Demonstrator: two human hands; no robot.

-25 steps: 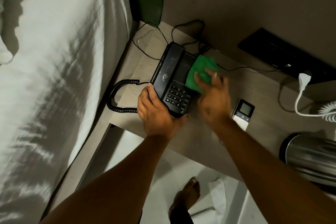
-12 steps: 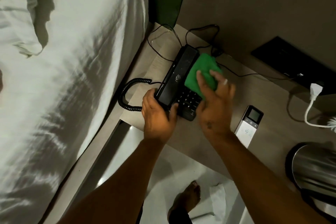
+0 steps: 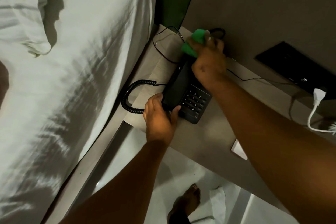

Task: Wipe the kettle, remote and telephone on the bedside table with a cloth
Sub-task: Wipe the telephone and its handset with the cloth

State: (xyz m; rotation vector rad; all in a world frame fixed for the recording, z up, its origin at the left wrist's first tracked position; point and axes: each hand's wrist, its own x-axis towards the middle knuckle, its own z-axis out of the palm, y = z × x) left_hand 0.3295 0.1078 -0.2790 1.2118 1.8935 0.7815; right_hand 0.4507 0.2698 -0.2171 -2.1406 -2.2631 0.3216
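Right hand [image 3: 209, 63] grips a green cloth [image 3: 192, 45] against the black phone's [image 3: 183, 94] far end; left hand [image 3: 160, 114] clasps its near end at the table's [image 3: 209, 132] front edge.

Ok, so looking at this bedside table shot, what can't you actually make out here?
- Kettle: not in the head view, past the right edge.
- Remote: only a pale corner shows; the right forearm covers the rest.
- Telephone far end: hidden under the right hand and green cloth.
- Handset's near end: covered by the left hand.
- Keypad labels: too small and dim.
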